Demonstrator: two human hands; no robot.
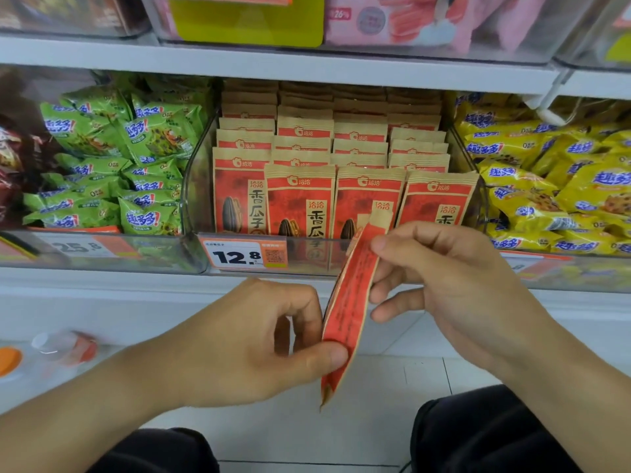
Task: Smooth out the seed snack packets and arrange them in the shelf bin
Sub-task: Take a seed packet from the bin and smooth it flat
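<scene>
A red-and-tan seed packet [350, 302] hangs edge-on in front of the shelf, below the bin. My left hand [273, 339] pinches its lower part between thumb and fingers. My right hand [440, 278] pinches its upper part, thumb on the near side. The clear shelf bin [198, 186] behind holds several rows of the same packets [300, 206], standing upright with their fronts facing me. The front row stands four across.
Green snack bags [136, 172] fill the bin to the left and yellow bags [553, 189] the bin to the right. An orange price tag [244, 256] reading 12.8 sits on the bin front. Another shelf with pink packs [409, 22] lies above. My knees show at the bottom.
</scene>
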